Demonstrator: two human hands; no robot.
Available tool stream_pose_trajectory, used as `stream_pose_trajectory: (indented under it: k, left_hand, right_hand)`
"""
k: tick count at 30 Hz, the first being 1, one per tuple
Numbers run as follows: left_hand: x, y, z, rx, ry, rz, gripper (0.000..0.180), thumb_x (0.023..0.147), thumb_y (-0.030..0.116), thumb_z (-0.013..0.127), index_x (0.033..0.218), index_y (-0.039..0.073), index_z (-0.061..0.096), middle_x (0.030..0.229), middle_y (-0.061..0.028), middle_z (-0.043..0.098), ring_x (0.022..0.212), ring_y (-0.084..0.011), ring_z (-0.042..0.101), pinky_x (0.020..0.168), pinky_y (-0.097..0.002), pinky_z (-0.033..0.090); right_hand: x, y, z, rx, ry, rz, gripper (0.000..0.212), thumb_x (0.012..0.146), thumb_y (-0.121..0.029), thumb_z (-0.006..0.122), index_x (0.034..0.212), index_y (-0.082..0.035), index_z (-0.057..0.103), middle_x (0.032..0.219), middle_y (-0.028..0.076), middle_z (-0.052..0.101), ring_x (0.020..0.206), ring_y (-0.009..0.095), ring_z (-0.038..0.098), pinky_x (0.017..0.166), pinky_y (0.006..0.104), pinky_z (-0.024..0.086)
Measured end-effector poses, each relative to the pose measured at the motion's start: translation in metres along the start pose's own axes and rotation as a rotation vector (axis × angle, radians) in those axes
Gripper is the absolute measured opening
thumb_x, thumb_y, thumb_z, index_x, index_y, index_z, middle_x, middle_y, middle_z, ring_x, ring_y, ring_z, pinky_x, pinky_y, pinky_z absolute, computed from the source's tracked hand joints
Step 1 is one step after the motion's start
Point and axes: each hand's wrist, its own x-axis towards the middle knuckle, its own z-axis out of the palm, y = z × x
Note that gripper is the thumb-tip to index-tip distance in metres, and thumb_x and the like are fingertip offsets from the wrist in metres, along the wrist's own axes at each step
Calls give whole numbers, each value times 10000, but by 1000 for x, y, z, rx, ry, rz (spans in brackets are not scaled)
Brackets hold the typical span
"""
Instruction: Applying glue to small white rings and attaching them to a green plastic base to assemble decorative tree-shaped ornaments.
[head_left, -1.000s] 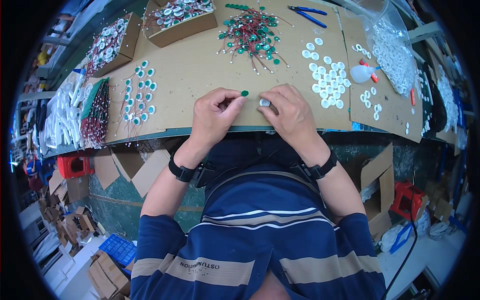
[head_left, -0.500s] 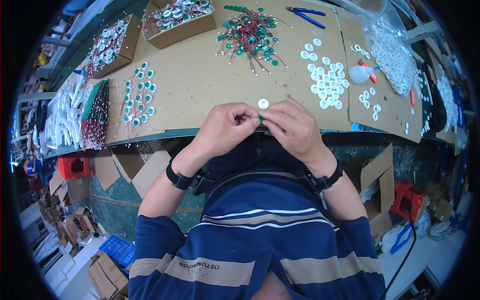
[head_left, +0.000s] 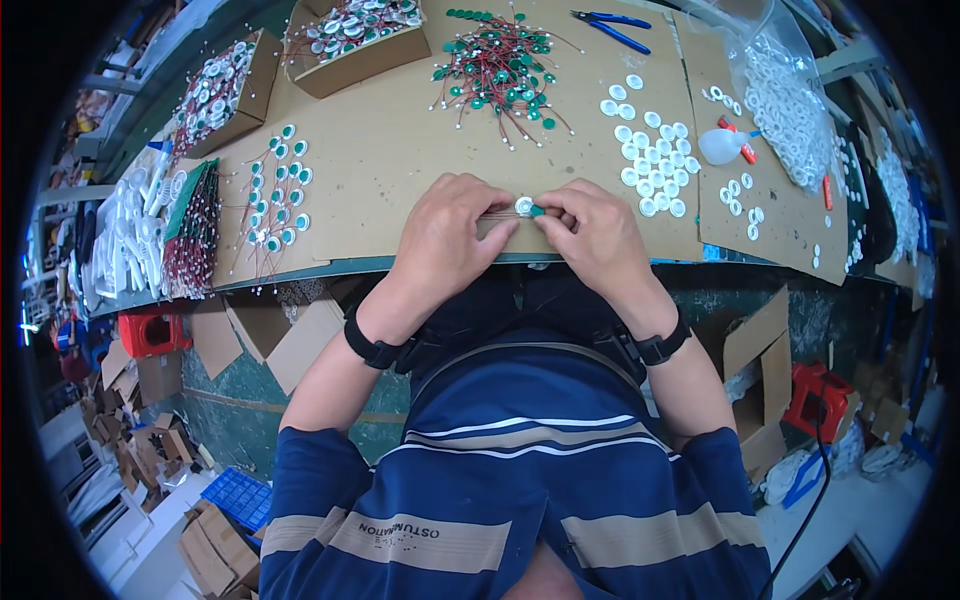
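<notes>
Near the front edge of the cardboard-covered table, a white round cap (head_left: 523, 205) lies between my hands. My right hand (head_left: 598, 222) pinches a small green disc (head_left: 537, 211) against the cap's right side. From the cap, thin wires (head_left: 497, 213) run to my left hand (head_left: 450, 232), whose fingers are closed around them. Beyond my hands is a heap of green discs with red wires (head_left: 500, 75). To the right lie several loose white caps (head_left: 655, 165); to the left, rows of caps fitted with green discs and wires (head_left: 277, 195).
Two cardboard boxes of wired discs, one (head_left: 365, 55) at the back, stand at the far left. A bundle of red wires (head_left: 190, 235) lies at the left edge. Blue-handled cutters (head_left: 618, 32), a squeeze bottle (head_left: 720, 147) and a bag of white rings (head_left: 785, 110) are on the right.
Both hands have moved slightly away from me, up to the white cap. The green disc has come from in front of the cap to its right side, and wires now show by my left hand.
</notes>
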Motion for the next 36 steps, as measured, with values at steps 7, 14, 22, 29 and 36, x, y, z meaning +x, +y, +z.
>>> stream_pose_trajectory:
  k: [7,14,22,29,36]
  left_hand:
    - [3,0,8,107,105,65,192,750,134,852,900,59,759,887,-86,683,931,-305,626,841,-425,503]
    - [2,-2,11,122,118,49,202,727,139,868,881,66,759,878,-71,669,946,-298,615,854,-422,486]
    - [-1,-3,15,115,143,16,196,726,119,860,889,57,770,893,-69,684,959,-294,619,887,-422,487]
    - [-1,-7,16,64,147,22,147,750,103,841,888,68,806,879,-63,691,948,-276,623,871,-417,484]
    - [1,-6,17,59,148,7,124,762,97,833,882,75,811,857,-62,693,925,-272,625,859,-415,486]
  right_hand:
    - [17,2,-6,-31,-86,-19,184,832,-21,757,1014,-22,779,877,95,702,705,197,674,649,318,531]
    - [27,4,-2,-96,-186,-67,202,834,-8,729,1028,-37,779,911,118,711,784,291,695,711,357,548]
    - [36,-2,0,-180,-231,-51,186,830,-44,722,1004,-47,789,926,123,719,810,318,706,724,379,553]
    - [35,-8,1,-232,-227,52,180,822,-66,728,988,-49,795,913,122,720,798,321,704,718,384,556]
    - [32,-1,0,-204,-218,2,170,821,-65,733,977,-40,796,891,119,722,777,315,704,707,381,558]
